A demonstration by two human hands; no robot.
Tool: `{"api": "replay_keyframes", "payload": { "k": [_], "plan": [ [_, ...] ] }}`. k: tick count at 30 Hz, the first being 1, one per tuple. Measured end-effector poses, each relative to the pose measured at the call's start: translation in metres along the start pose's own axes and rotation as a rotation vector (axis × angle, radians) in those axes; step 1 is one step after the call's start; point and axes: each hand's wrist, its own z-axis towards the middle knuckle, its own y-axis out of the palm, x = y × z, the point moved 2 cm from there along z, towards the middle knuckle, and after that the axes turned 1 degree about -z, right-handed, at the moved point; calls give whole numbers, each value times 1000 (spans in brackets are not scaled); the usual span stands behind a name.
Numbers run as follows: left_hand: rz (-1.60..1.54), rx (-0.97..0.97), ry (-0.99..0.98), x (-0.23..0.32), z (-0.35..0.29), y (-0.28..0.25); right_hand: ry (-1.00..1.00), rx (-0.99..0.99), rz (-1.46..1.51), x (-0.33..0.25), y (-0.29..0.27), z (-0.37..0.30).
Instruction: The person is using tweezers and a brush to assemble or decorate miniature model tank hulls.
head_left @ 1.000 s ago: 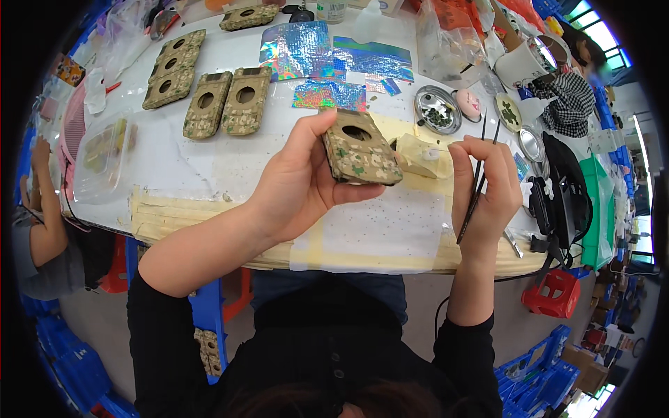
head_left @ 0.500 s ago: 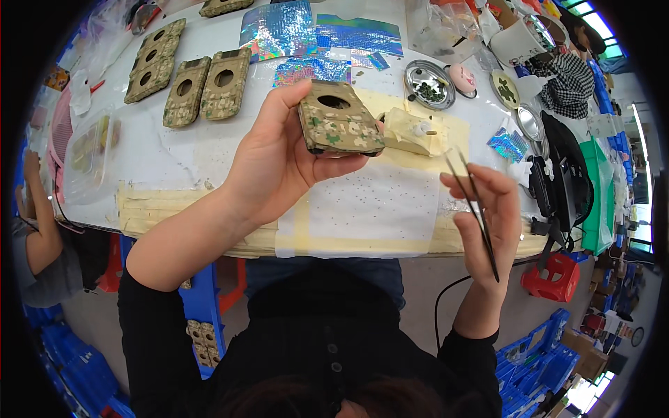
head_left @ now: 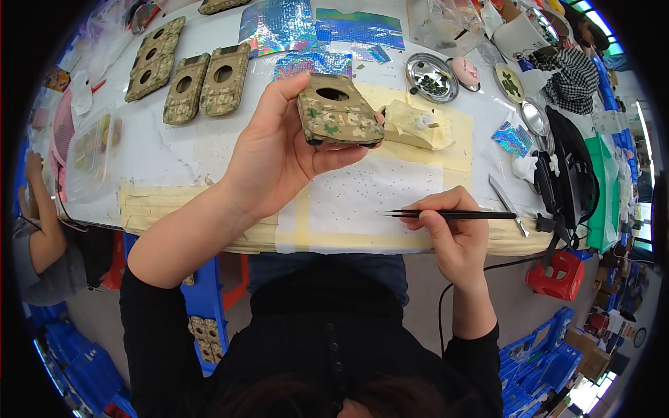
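My left hand [head_left: 275, 150] grips a camouflage-patterned model tank hull [head_left: 339, 115], tan and green with a round hole in its top, held up over the table. In my right hand [head_left: 456, 233] is a pair of black tweezers [head_left: 460, 214], pinched between thumb and fingers. They lie almost level, their tips pointing left just above a white sheet [head_left: 369, 216] scattered with tiny dark specks. The sheet is taped down at the table's near edge. Beyond the hull, a tape-covered block [head_left: 418, 127] carries a small white piece.
Several more camouflage hulls [head_left: 223, 80] stand at the back left. Shiny holographic sheets [head_left: 279, 28] lie at the back. A round metal dish [head_left: 432, 76] holds dark green bits. A craft knife [head_left: 509, 204] lies right of my right hand. A person's arm [head_left: 42, 216] shows at the far left.
My right hand has moved left and down, turning the tweezers from upright to nearly level over the sheet. The craft knife now shows. My left hand keeps the hull in nearly the same place.
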Motion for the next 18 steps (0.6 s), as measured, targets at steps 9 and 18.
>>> {"api": "replay_keyframes", "payload": {
  "k": [9, 18],
  "plan": [
    [24, -25, 13, 0, -1, 0, 23, -33, -48, 8, 2, 2],
    [23, -14, 15, 1, -1, 1, 35, -35, -50, 8, 3, 2]
  ]
}}
